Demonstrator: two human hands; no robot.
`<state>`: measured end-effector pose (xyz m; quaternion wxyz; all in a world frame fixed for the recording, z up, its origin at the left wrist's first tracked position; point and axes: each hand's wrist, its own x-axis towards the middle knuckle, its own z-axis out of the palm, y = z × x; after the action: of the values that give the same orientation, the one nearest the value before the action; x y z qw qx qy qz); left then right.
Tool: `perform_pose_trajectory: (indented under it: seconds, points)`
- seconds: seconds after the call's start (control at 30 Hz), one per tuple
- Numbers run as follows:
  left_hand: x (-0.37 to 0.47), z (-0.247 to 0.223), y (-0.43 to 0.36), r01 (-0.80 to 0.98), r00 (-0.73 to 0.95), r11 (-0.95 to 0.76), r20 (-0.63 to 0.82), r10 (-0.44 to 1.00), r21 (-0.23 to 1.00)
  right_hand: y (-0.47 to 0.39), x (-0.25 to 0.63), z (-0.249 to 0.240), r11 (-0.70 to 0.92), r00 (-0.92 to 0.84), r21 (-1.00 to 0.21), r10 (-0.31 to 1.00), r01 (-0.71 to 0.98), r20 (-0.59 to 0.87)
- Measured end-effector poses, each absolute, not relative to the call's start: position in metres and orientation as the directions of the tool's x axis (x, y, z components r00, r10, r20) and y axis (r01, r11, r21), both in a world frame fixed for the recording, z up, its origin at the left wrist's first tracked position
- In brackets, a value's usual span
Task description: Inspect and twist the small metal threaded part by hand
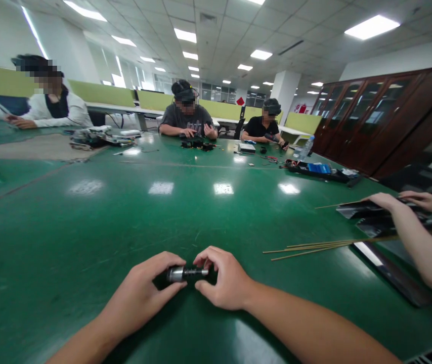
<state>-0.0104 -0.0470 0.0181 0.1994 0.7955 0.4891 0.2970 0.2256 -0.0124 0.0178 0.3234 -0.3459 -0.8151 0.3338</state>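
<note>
In the head view, a small metal-and-black cylinder with a narrower stepped shaft (180,273) lies sideways between my hands, low over the green table. My left hand (145,285) has its thumb and index finger along both sides of the thick silvery end, apparently gripping it. Around the thin end curves my right hand (228,279), its thumb and fingers apart, with the shaft tip between them. Whether any right fingertip touches the shaft is hard to see. Dark shadow surrounds the part.
Several thin sticks (307,247) lie to my right, beside a dark flat strip (390,273). A co-worker's hands (388,201) rest on black sheets there. Across the green table (132,217) sit other people, with a tool tray (318,172) and a bottle (307,146).
</note>
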Motion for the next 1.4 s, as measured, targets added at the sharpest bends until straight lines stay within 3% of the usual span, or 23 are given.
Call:
perform_pose_trajectory:
  seconds: [0.7, 1.4]
  points:
    - [-0.0021, 0.0197, -0.0551, 0.547, 0.421, -0.579, 0.399, 0.815, 0.605, -0.0225, 0.2226, 0.0192, 0.644, -0.582, -0.687, 0.715, 0.335, 0.386]
    - [-0.0042, 0.0181, -0.0564, 0.579, 0.43, -0.565, 0.368, 0.824, 0.588, -0.0204, 0.2261, 0.0191, 0.756, -0.681, -0.544, 0.615, 0.365, 0.397]
